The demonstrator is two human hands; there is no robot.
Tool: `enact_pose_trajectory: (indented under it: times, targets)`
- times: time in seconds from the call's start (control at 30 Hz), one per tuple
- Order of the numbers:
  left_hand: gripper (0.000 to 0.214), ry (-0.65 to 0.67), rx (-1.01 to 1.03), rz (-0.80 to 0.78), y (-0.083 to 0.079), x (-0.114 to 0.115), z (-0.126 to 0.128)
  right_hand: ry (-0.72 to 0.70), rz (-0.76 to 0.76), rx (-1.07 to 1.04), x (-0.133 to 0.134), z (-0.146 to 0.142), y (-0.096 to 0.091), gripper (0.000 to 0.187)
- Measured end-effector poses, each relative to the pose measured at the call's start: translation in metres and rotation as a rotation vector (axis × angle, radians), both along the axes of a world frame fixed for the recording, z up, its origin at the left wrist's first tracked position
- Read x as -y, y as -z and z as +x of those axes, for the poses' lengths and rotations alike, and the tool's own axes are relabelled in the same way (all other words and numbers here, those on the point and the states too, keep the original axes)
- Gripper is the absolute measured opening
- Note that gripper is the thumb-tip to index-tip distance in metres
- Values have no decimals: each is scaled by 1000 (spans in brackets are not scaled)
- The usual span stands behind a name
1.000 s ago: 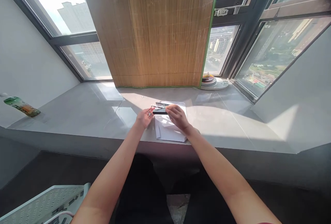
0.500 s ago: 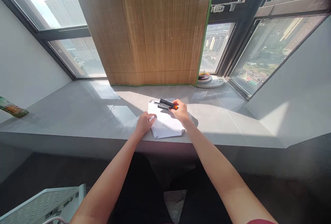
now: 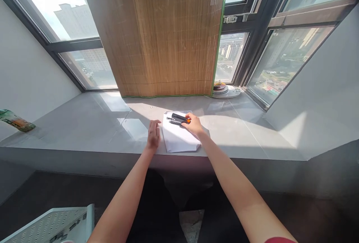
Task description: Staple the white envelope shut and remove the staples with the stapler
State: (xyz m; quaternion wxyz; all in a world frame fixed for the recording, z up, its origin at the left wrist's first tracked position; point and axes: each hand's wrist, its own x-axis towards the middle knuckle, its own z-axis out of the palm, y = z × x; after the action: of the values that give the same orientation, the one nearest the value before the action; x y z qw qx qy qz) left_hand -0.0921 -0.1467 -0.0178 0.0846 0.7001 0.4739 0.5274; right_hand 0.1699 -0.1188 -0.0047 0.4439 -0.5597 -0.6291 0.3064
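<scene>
White sheets of paper (image 3: 181, 138) lie on the sill in front of me, with the far part in sunlight. At their far end, my right hand (image 3: 195, 124) grips the right ends of several black pens (image 3: 179, 117). One is thicker than the others, and a small orange part shows at the fingertips. The pens point left, low over the paper; whether they touch it I cannot tell. Just left of the paper's edge, my left hand (image 3: 154, 134) stands on its side with fingers stretched forward, holding nothing.
A bamboo blind (image 3: 171, 41) hangs behind the paper down to the sill (image 3: 84, 127). Stacked plates (image 3: 221, 89) stand at its right, by the window. A green can (image 3: 17, 120) lies at the far left. Below left is a pale perforated plastic rack (image 3: 47, 222).
My left hand has let go of the paper's left edge and moved slightly left, its fingers straightening. My right hand has lowered the pens a little toward the paper. The view has tilted slightly.
</scene>
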Motion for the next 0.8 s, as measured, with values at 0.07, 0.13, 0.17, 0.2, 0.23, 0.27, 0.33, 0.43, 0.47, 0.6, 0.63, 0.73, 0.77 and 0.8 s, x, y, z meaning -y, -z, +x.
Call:
enact_pose_trajectory:
  times: [0.07,0.13,0.17,0.2,0.23,0.27,0.33,0.43,0.47,0.6,0.63,0.73,0.77,0.8]
  targets:
    - [28,34,50,55,1,1,-1,-16,3,50,-1,0,1,25]
    - [27,47,45,51,1,2,0,-49,11,62,-2,0,4,26]
    - [26,39,34,46,1,2,2,-66,12,55,-2,0,5,26]
    - [26,26,23,44,0,3,3,-81,12,47,-2,0,6,27]
    - [25,15,14,43,0,4,4,-90,15,43,-3,0,7,27]
    - [24,14,8,37,-1,5,5,-96,23,47,-3,0,7,27]
    - [21,62,1,0,-3,8,7,-97,77,76,-3,-1,7,28]
    - [19,216,4,-95,-7,13,9,-8,318,140,0,-4,3,29]
    - [20,264,10,-118,-7,15,10,26,428,181,2,-7,1,26]
    - [29,357,36,-142,-5,17,12,-69,768,493,13,-20,-2,16]
    - [31,358,32,-140,-3,17,13,-142,825,577,16,-24,-2,17]
    - [36,315,-6,-110,3,15,13,-348,957,727,21,-33,3,21]
    - [37,301,-20,-95,5,14,12,-399,981,746,21,-35,4,22]
    - [38,294,-31,-82,7,13,12,-441,997,753,21,-37,6,22]
